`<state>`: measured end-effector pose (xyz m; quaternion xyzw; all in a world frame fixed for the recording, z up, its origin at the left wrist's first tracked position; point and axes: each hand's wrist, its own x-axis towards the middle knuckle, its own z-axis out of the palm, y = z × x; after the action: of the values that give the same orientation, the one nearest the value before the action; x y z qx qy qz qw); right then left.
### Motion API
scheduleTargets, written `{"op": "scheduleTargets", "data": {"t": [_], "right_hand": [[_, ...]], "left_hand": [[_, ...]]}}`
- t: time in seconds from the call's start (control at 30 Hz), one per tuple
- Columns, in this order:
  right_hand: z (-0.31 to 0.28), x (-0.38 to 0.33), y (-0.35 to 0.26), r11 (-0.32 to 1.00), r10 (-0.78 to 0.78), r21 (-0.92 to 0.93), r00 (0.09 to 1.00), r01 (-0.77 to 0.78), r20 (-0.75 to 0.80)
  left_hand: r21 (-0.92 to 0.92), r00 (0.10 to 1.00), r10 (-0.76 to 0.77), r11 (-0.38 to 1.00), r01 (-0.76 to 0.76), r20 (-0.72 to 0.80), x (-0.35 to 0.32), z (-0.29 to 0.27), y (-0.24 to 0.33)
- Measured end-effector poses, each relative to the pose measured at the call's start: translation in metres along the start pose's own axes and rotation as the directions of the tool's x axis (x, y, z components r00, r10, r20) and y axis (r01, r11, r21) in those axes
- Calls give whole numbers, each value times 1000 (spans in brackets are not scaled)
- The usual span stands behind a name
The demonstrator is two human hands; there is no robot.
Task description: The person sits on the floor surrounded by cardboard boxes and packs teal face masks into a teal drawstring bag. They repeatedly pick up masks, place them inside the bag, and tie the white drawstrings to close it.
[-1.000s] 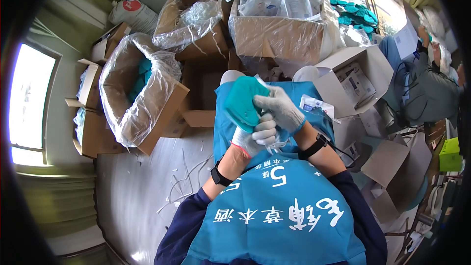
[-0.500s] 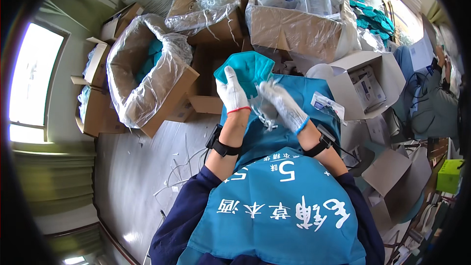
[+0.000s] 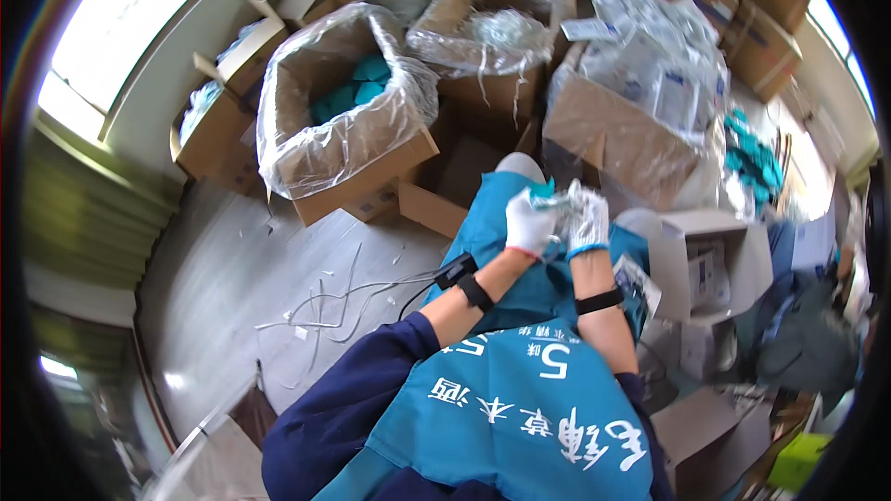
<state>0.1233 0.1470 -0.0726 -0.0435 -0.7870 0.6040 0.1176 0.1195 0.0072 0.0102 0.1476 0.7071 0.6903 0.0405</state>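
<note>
Both my hands wear white knit gloves and are together over my teal apron (image 3: 520, 399), above my lap. My left hand (image 3: 529, 226), with a red cuff, is closed on a teal face mask (image 3: 542, 190). Only a small part of the mask shows; the gloves and blur hide the rest. My right hand (image 3: 588, 223), with a blue cuff, has its fingers bent in and pinched at the mask's right side. Whether it also grips a white strap is too blurred to tell.
Ahead are a lined carton (image 3: 334, 144) of teal pieces, a carton of white strands (image 3: 506, 30) and a carton heaped with clear packets (image 3: 664, 65). A white box (image 3: 715, 264) stands right. Loose cords (image 3: 343, 301) lie on the floor. Another person (image 3: 807, 334) sits far right.
My view has swung, shifting the cartons rightward. The mask was held up and spread wide; now my hands are lower, closer together, and it is mostly covered. My right fingers have closed in.
</note>
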Motion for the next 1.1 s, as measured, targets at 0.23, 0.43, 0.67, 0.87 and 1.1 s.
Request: {"op": "scheduleTargets", "data": {"t": [0.23,0.43,0.67,0.87,1.1], "right_hand": [[43,0,10,610,26,-739,939,-286,-342],[57,-1,-22,656,177,-647,913,-389,-368],[66,-11,-60,446,87,-870,978,-209,-191],[73,4,-90,245,184,-967,976,69,116],[47,-13,-169,497,389,788,905,-363,171]], "left_hand": [[38,997,-72,997,73,-33,-40,-32,8],[59,988,-126,990,132,-92,-54,-47,12],[-130,971,-201,974,184,-128,-69,-61,25],[-96,958,-238,970,225,-158,-65,-90,11],[-591,869,-469,749,299,-156,12,-107,-8]]}}
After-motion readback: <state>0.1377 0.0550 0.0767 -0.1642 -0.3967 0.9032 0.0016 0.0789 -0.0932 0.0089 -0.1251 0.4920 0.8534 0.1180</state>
